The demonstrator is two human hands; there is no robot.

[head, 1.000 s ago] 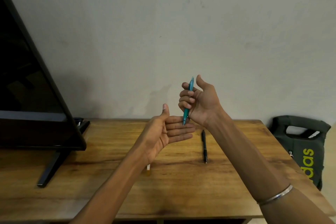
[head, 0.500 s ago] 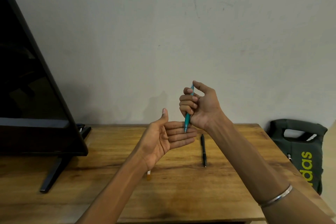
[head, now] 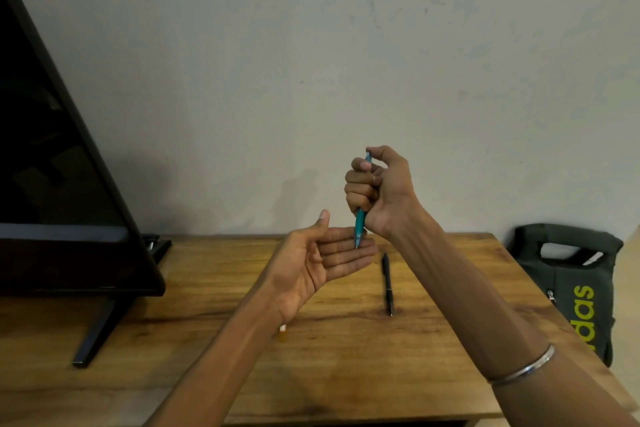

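Observation:
My right hand (head: 379, 189) grips a teal pen (head: 360, 225) upright in its fist, with the thumb bent over the pen's top end. The pen's tip points down at the fingers of my left hand (head: 313, 258), which is held flat, palm up, fingers straight and thumb raised. Whether the tip touches the fingers I cannot tell. A black pen (head: 388, 282) lies on the wooden table (head: 346, 374) below my right wrist. An orange pen end (head: 283, 333) shows from under my left forearm.
A large black screen (head: 59, 184) on a slanted stand (head: 97, 329) fills the left side of the table. A dark bag (head: 571, 284) with yellow-green lettering sits beyond the table's right edge. A plain wall rises behind the table.
My right thumb has come down from raised onto the top of the teal pen. Both hands stay in about the same place, and the view has tilted slightly upward.

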